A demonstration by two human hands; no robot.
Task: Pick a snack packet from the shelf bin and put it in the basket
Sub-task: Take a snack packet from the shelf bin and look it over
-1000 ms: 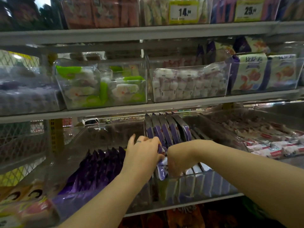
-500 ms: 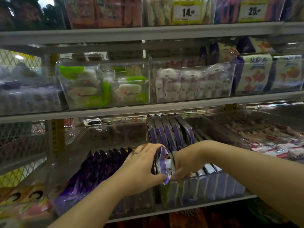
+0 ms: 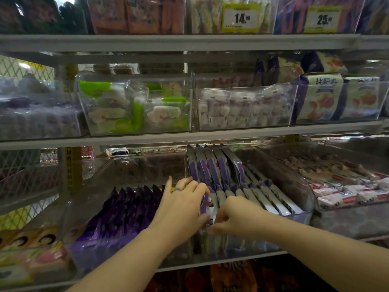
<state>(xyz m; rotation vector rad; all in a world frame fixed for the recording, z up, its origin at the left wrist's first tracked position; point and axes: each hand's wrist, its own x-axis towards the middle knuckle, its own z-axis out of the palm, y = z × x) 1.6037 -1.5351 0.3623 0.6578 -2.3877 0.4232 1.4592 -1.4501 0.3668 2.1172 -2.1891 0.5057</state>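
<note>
Head view puts you square in front of the shelf point(image 3: 189, 140), whose tiers carry clear tubs of wrapped snacks. On the lower tier, straight ahead of you, sits the clear bin point(image 3: 303, 216) of purple-and-white packets stood on edge in rows. Just to its left is a tub of dark purple pouches point(image 3: 126, 211).

Both your arms reach into the bin, and both forearms are cut off by the bottom edge of the picture. Your left hand point(image 3: 181, 207) has its fingers curled over the top edge of one snack packet point(image 3: 205, 204), with the thumb low against its side. Your right hand point(image 3: 233, 216) is curled tight and pinches the same packet at its lower corner. The packet stands upright at the front of the bin, raised a little among its neighbours.

Your hands cover most of the packet, and its print is too blurred to read. A thin ring point(image 3: 177, 189) shows on a left finger.
</note>
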